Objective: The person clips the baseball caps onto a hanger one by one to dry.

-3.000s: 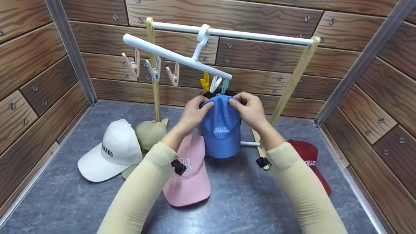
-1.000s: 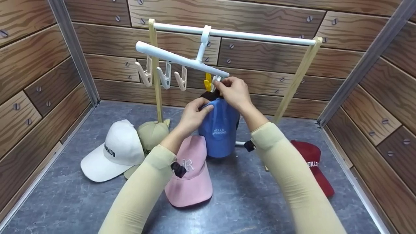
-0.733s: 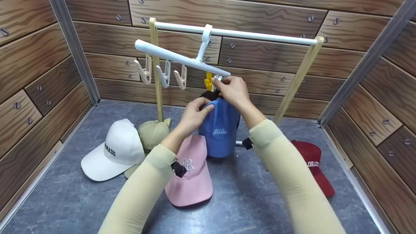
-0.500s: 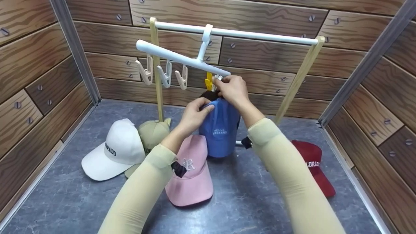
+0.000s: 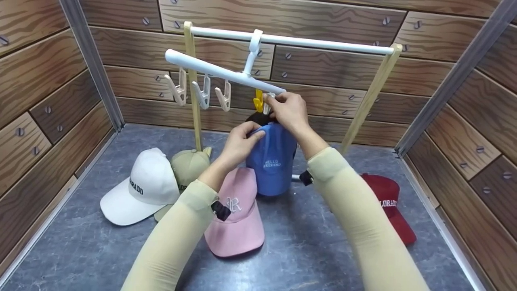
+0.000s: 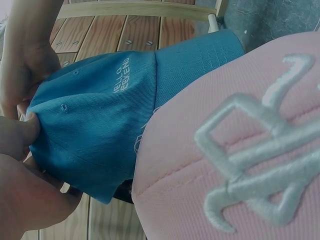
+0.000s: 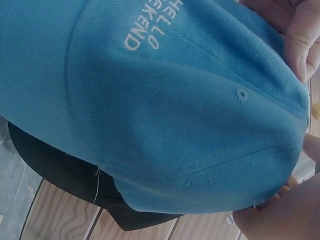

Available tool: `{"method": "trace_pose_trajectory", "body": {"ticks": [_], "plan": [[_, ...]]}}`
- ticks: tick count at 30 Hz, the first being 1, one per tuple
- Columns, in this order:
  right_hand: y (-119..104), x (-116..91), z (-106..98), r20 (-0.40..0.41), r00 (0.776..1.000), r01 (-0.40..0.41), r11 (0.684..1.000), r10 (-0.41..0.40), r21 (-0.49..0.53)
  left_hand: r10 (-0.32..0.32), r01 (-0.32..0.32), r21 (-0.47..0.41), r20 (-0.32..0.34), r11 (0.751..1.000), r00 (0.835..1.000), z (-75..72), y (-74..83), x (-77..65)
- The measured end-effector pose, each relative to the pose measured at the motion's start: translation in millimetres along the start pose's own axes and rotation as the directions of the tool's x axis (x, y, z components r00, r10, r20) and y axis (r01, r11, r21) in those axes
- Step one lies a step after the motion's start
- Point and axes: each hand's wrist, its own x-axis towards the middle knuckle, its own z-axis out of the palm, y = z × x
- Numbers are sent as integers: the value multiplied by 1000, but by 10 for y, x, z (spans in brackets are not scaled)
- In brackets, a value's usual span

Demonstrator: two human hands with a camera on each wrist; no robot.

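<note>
My left hand [image 5: 242, 143] pinches the crown of a blue baseball cap [image 5: 274, 161] between thumb and fingers. The cap hangs brim down, its "HELLO WEEKEND" lettering facing me. My right hand [image 5: 291, 113] grips a clothespin at the low right end of a white clip hanger [image 5: 218, 70]; the fingers hide most of that pin. Beside the thumb shows a white clothespin [image 5: 267, 107], and left of it a yellow clothespin [image 5: 258, 101]. Behind the blue cap is a black cap [image 7: 100, 185], right under these clips.
The hanger hooks over the white rail [image 5: 323, 42] of a wooden-legged rack. Three pale clothespins hang along its raised left side. On the grey table lie a white cap [image 5: 151, 173], a khaki cap [image 5: 190, 165], a pink cap [image 5: 234, 218] and a dark red cap [image 5: 381, 190].
From holding the blue cap's top, my right hand has moved up to the clips at the hanger's right end. The left hand has kept its pinch; the hanger has swung slightly.
</note>
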Motion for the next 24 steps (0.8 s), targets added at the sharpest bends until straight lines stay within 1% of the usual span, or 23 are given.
{"method": "trace_pose_trajectory", "body": {"ticks": [4, 7, 11, 15, 19, 24], "plan": [[21, -9, -27, 12, 1000, 14, 999, -14, 32, 5, -5, -13, -2, 1000, 1000, -11, 2, 1], [38, -26, -57, 23, 1000, 16, 997, -18, 76, 7, -7, -21, -1, 1000, 1000, -18, 7, -1], [61, -48, -100, 27, 1000, 0, 989, -4, 148, 6, -6, -32, -4, 999, 1000, -20, 7, 1], [85, -49, -134, 29, 1000, -14, 982, 9, 189, 8, -8, -18, -22, 1000, 1000, -17, 2, 10], [98, -39, -164, 40, 999, -28, 977, 20, 210, 6, -7, -8, -43, 1000, 999, -13, -2, 18], [98, -37, -217, 37, 999, -33, 979, 26, 200, 9, -9, -5, -47, 1000, 999, -3, 2, 31]]}}
